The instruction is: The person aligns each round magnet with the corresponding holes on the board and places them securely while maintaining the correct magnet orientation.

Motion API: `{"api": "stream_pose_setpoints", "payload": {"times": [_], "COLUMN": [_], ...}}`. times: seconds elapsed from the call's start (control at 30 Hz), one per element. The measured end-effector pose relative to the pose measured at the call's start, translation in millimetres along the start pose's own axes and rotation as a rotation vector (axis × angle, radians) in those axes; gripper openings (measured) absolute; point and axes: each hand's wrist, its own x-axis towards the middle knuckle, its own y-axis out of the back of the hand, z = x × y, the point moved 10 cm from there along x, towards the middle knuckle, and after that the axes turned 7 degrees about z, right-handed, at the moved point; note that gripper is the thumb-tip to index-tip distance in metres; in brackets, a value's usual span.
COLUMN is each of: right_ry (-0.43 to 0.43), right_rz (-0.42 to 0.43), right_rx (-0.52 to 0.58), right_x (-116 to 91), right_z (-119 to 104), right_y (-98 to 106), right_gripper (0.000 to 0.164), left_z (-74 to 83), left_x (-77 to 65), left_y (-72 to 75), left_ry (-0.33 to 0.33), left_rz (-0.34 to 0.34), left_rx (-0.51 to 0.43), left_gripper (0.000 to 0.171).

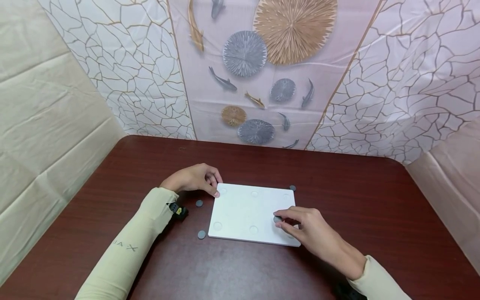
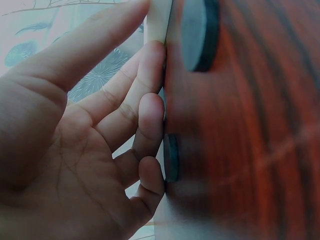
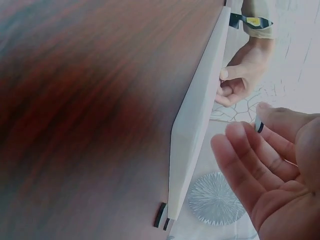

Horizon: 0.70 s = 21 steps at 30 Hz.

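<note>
Head view: a white board lies flat on a dark red-brown table, just below the middle of the frame. Shallow round dimples show on the board's top face, along its far and near edges.

The left hand rests at the board's upper left corner, its fingers curled, with a fingertip touching the corner's edge. In the left wrist view the left hand fills the left half of the frame, and its fingertips press against the thin white edge of the board. Whether it grasps the board or merely steadies it cannot be told.

The right hand lies over the board's lower right corner and pinches a small grey disc between thumb and forefinger, just above the board's surface. In the right wrist view the right hand occupies the lower right of the frame, with the dark disc seen edge-on at its fingertips, beside the board.

Three more grey discs lie on the table: one just left of the board, near the left wrist; one off the board's lower left corner; one touching or just beside the upper right corner.

Both arms wear pale sleeves. A patterned sheet with fish and round leaves hangs behind the table.
</note>
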Motion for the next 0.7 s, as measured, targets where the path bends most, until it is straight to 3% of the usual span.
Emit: {"api": "stream_pose_setpoints", "payload": {"times": [0.27,0.7], "right_ry": [-0.086,-0.056], "right_rz": [-0.067,-0.095], "right_rx": [0.010,-0.058], "right_x": [5,21], "right_z": [4,-4], "right_y": [-8,-21], "right_gripper": [0.024,0.022], "left_z": [3.3,0.6], "left_x": [-0.1,-0.6], "left_y": [0.9,1.0], "left_ry": [-0.007,0.007], "left_rz": [-0.005,-0.001], "left_rx": [0.025,0.006], "left_gripper": [0.034,0.034]}}
